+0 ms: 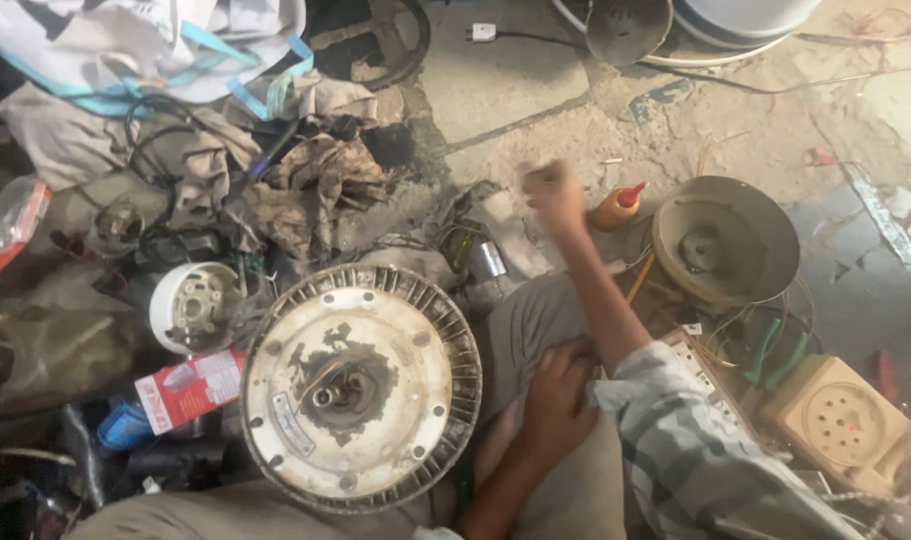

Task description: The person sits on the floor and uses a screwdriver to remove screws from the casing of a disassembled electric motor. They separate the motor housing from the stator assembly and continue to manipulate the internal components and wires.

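Note:
A round, dirty white fan motor housing [361, 385] with a ribbed rim lies flat on the floor between my knees. My right hand [554, 190] is stretched forward above the floor and blurred; its fingers look curled, and I cannot tell if it holds anything. It is nearest a small orange bottle with a red cap [616, 208]. My left hand [558, 398] rests flat on my grey trouser knee, touching my right forearm by the plaid sleeve, holding nothing.
A brown round fan cover [726, 240] lies at the right with loose wires. A beige socket box [846, 425] sits at lower right. A white round part [196, 305], a red-and-white carton [191, 385], rags [306, 170] and cables crowd the left.

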